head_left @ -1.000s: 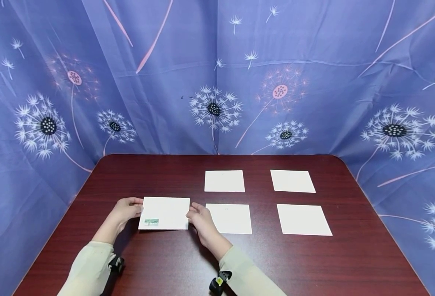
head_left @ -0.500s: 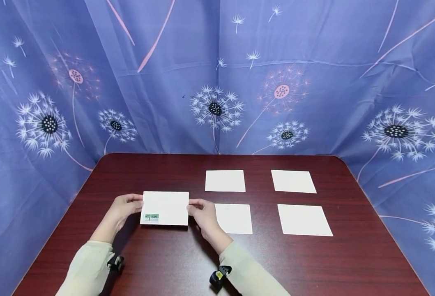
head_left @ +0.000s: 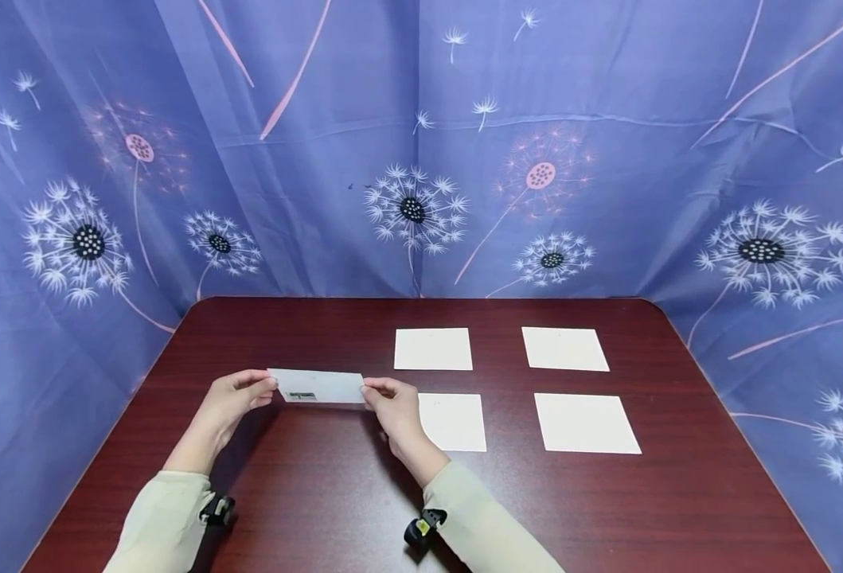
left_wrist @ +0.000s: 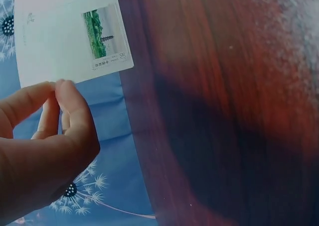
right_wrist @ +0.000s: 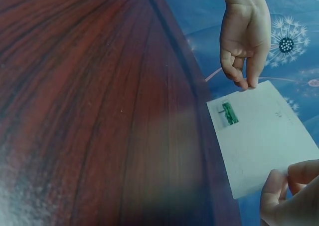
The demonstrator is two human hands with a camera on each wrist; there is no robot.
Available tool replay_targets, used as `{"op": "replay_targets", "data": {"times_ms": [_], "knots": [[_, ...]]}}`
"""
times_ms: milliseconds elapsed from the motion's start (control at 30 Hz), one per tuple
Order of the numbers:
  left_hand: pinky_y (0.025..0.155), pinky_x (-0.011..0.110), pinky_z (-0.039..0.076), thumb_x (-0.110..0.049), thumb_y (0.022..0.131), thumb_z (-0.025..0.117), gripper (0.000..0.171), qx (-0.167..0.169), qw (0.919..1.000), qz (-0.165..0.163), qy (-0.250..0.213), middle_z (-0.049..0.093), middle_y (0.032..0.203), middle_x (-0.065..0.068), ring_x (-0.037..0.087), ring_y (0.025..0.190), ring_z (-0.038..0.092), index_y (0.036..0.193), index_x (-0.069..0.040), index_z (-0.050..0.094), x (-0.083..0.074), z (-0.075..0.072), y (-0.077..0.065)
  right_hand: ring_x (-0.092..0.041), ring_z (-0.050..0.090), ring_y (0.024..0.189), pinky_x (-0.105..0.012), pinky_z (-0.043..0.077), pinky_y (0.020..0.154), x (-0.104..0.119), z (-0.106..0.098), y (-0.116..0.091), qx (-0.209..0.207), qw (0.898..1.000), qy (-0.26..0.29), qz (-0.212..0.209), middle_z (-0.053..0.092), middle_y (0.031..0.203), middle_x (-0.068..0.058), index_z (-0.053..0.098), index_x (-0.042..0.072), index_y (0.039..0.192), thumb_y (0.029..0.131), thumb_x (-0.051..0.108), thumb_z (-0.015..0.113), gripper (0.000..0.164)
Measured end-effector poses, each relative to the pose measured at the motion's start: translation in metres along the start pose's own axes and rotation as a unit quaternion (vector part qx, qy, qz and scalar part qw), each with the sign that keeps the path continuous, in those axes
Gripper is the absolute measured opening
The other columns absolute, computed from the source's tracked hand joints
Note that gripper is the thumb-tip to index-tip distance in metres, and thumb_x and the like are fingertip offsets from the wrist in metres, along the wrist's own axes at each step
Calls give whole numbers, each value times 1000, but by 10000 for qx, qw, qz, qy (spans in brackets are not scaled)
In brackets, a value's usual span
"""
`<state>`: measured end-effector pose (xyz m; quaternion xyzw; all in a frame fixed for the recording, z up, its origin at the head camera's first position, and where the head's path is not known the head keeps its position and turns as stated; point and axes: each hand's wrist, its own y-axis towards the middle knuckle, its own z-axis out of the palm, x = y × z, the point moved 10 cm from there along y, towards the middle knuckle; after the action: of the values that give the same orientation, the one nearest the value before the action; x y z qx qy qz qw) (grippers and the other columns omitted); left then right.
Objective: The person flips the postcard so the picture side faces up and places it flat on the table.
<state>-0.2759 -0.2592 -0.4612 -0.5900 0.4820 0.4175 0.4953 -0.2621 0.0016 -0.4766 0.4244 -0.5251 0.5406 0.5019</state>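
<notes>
Card (head_left: 331,387) tilted above table (head_left: 321,493)
Left hand (head_left: 230,406) and right hand (head_left: 398,411) pinch opposite short edges; open room lies nearer.

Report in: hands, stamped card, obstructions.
Left hand and right hand pinching opposite ends. Stamped card raised off table, tilted. Four other cards rightward, none touching it.

You held the white card (head_left: 326,387) up in a tilt, pinched by opposite short edges between your left hand (head_left: 224,404) and right hand (head_left: 400,412), its green printed stamp (left_wrist: 101,34) nearer the left.
</notes>
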Motion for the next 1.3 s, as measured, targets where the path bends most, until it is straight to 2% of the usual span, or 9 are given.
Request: {"op": "replay_targets", "data": {"times_ms": [100,200,333,500,667,800,967,1133,1300], "knots": [[79,24,55,-5,96,56,33,178,9998,52,-1,69,88,-4,7,82,66,119,18,53,-1,1,-1,-13,64,72,-26,56,72,1,1,0,28,9999,163,6,70,92,-15,70,-9,100,88,-1,62,16],[80,26,55,-9,99,50,41,299,9995,13,-93,70,91,-5,3,82,65,125,23,46,0,2,-1,-11,63,71,-33,57,77,0,2,2,47,9994,325,89,71,91,-17,69,-12,98,90,-3,57,18],[80,26,55,-11,97,55,43,267,9996,-126,-39,68,90,-6,1,79,63,123,23,49,3,0,0,-13,65,72,-36,57,78,3,3,1,146,9995,243,98,70,88,-19,69,-13,96,88,-4,61,15],[76,27,56,-2,91,63,38,285,9977,-5,608,67,87,-1,3,77,63,121,17,51,4,2,-1,-12,62,68,-33,57,74,-3,6,3,266,9992,252,149,67,82,-17,62,-13,103,81,-11,65,23],[73,31,56,0,89,63,45,356,9905,169,1320,66,84,2,5,74,62,129,13,49,3,4,-2,-12,60,65,-37,58,73,-7,8,4,294,9991,229,179,64,76,-14,60,-12,112,79,-15,63,33],[68,31,56,3,86,65,45,382,9845,330,1681,63,80,5,7,70,60,127,14,51,2,7,-2,-12,59,62,-35,58,67,-7,10,2,327,9994,20,94,62,74,-10,62,-13,110,77,-16,63,32],[56,26,49,1,81,70,46,307,9717,403,2306,61,74,4,12,62,54,123,14,53,5,9,-2,-15,61,58,-30,58,59,-3,16,0,297,9979,-557,-136,62,72,-10,63,-14,104,76,-16,63,28],[53,27,41,-3,80,71,47,201,9492,310,3124,58,71,3,14,58,51,121,14,55,12,8,-1,-26,67,61,-32,58,57,-7,24,0,463,9904,-1296,-103,60,70,-10,63,-16,104,76,-17,57,29],[55,29,40,-5,78,72,45,153,9330,181,3590,56,70,4,15,59,49,117,13,58,17,8,-2,-11,57,54,-23,52,48,-18,32,-2,809,9818,-1696,259,52,68,-1,58,-17,116,75,-18,51,42]]}}
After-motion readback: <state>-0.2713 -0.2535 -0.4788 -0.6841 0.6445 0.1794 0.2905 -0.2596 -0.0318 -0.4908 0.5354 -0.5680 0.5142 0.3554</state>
